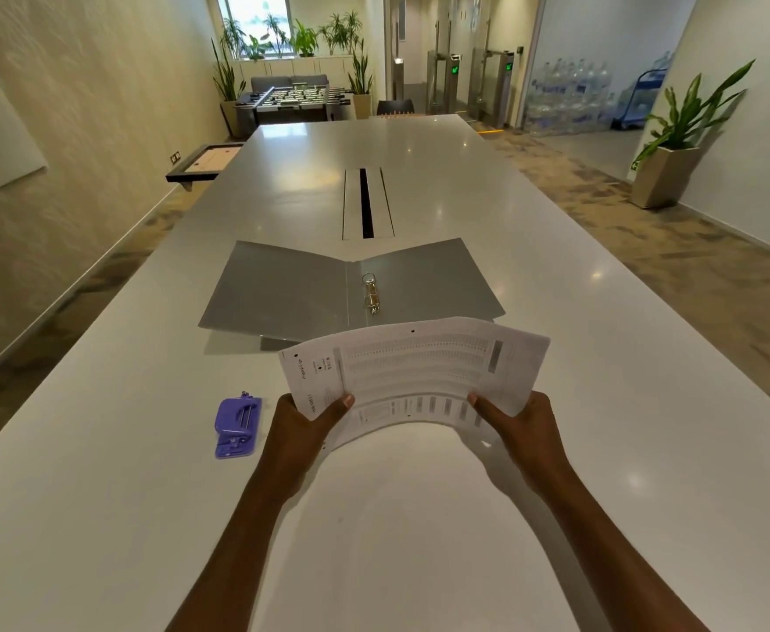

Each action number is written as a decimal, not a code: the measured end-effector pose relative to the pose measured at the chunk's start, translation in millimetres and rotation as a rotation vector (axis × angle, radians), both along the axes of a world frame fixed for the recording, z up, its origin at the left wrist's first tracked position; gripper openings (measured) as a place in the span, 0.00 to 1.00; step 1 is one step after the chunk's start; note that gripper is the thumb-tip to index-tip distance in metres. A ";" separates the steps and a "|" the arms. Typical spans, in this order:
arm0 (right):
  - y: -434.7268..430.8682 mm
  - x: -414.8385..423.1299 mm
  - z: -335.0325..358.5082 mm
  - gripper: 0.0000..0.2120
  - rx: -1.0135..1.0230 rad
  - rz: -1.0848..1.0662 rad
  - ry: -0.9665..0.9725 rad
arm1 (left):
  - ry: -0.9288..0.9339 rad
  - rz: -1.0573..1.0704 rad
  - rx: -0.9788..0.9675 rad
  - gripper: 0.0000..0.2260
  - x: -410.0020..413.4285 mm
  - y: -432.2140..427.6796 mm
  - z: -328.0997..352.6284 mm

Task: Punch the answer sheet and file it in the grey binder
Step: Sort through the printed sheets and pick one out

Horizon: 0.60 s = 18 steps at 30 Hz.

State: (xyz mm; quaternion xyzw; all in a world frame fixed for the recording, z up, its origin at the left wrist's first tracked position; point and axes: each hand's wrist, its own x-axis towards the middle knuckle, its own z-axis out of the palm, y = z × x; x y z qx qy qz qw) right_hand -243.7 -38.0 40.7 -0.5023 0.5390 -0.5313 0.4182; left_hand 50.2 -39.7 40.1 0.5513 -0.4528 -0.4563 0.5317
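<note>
Now both hands, left hand (311,419) and right hand (516,421), pinch the answer sheet (415,369) by its near edge, long axis crosswise. Straight ahead the open grey binder (282,289) lies on the counter (601,358), its rings (370,294) slightly nearer the left hand.

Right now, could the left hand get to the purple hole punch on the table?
Probably yes. The purple hole punch lies just beside the left hand, with bare table between. But that hand is gripping the answer sheet, so it would have to let go first.
</note>
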 end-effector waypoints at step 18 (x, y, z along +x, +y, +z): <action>-0.5 30.4 134.8 0.48 -0.417 0.073 0.819 | -0.331 -0.028 -0.103 0.12 24.0 1.3 45.6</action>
